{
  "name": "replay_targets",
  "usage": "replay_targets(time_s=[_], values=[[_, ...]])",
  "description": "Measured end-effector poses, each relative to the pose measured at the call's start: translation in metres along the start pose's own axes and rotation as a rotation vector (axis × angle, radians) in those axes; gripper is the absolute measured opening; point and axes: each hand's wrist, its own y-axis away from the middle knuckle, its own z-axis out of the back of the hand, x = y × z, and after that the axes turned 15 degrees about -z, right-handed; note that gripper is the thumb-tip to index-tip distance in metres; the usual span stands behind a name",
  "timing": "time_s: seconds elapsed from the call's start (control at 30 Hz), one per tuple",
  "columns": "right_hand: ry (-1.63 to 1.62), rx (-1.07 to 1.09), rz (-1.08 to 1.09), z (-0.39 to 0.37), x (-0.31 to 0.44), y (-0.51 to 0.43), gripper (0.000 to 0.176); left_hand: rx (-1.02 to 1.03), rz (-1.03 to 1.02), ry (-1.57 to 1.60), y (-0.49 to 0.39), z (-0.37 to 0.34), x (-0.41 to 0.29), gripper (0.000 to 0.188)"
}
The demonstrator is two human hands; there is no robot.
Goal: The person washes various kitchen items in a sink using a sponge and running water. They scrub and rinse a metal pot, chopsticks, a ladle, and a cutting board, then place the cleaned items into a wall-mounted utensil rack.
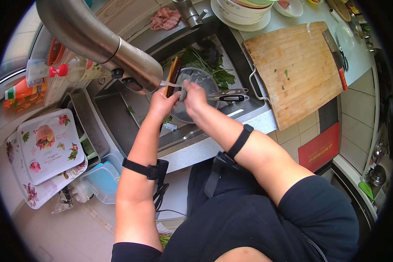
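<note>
My left hand [163,103] grips a bundle of chopsticks [173,73], tilted up over the sink [113,114]. A grey-green cloth [184,84] is pinched in my right hand [195,95], against or right beside the chopsticks. From the tap spout [144,70] a stream of water [169,84] falls onto the chopsticks and cloth. Below my hands lies a round, translucent or metal vessel [206,80], partly hidden by them. Utensil handles [231,94] stick out at its right. Leafy green stems [224,77] lie in the basin behind it.
A wooden cutting board [294,72] lies to the right, with a cleaver [335,54] at its far edge. Stacked bowls [245,14] stand behind the sink. At left are patterned trays [50,147], a clear plastic container [101,183] and bottles [77,68].
</note>
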Motion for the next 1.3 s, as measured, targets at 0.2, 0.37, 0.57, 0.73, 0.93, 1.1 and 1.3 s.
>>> replay_targets(time_s=[0.2,0.37,0.57,0.73,0.93,1.1,1.3], values=[[-0.166,0.099,0.198,0.003,0.002,-0.001,0.014,0.088,0.164,0.136,0.006,0.007,-0.01,0.02],[-0.132,0.154,0.101,0.004,0.004,-0.002,0.014,0.104,0.137,0.222,0.003,0.007,-0.009,0.02],[-0.152,0.103,0.537,0.01,0.053,-0.015,0.013,0.132,0.215,0.357,0.008,0.012,-0.014,0.021],[0.181,0.101,0.686,0.033,0.063,0.001,0.027,0.225,0.24,0.349,0.013,0.017,-0.025,0.023],[0.337,0.261,0.479,0.021,0.04,0.039,0.043,0.244,0.255,0.391,0.006,0.015,-0.029,0.021],[0.541,0.304,0.52,0.01,0.04,0.047,0.044,0.31,0.229,0.566,0.006,0.016,-0.031,0.023],[0.422,0.483,0.462,0.016,0.048,0.055,0.041,0.366,0.149,0.603,0.007,0.025,-0.041,0.034]])
